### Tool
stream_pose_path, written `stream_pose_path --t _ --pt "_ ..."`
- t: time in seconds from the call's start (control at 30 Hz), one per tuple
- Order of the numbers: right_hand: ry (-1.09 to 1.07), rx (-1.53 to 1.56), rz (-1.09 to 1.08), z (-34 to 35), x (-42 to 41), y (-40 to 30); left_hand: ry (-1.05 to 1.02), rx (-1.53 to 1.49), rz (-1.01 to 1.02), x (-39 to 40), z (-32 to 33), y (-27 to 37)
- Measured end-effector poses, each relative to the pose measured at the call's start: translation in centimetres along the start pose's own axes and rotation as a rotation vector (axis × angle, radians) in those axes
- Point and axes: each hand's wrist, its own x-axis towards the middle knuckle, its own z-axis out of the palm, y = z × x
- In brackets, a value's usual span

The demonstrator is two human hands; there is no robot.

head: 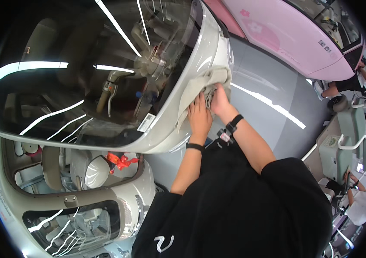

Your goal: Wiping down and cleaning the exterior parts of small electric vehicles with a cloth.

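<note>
A beige-grey cloth lies bunched on the white front body panel of a small enclosed vehicle, just below its dark windshield. My left hand presses on the cloth's lower part, fingers spread a little. Beside it, my right hand grips a gathered fold of the cloth, its fingertips partly hidden in the folds. A black band is around each wrist, and a small device sits on the right one. Through the windshield a handlebar grip with a brake lever shows.
A pink vehicle stands across the grey tiled floor. At lower left is another white vehicle, near an open door frame with a red ribbon bow. Green scooters and other people are at the right.
</note>
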Motion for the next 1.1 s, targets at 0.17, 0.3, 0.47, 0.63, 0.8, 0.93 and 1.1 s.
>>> stream_pose_path --t 0.17,0.3,0.47,0.63,0.8,0.93,1.1 --pt "0.056 0.118 0.13 -2.6 2.8 -2.3 -0.081 -0.091 0.025 1.4 3.4 0.8" --pt "0.178 0.209 0.189 -8.9 5.9 -3.4 -0.409 -0.423 -0.108 2.0 5.9 2.0" --pt "0.29 0.219 0.289 -13.6 10.6 -3.9 -0.551 -0.419 -0.222 2.6 11.3 3.1" --pt "0.375 0.152 0.36 -16.5 14.7 -6.2 -0.696 -0.339 -0.451 6.9 13.3 5.5" --pt "0.391 0.178 0.403 -10.1 17.0 -12.3 -0.45 -0.205 -0.353 12.8 11.2 8.6" --pt "0.238 0.112 0.484 0.9 14.1 -15.9 -0.143 0.004 -0.386 16.0 8.7 8.2" --pt "0.132 -0.162 0.373 2.6 14.2 -16.9 0.085 0.027 -0.389 17.7 9.1 7.2"
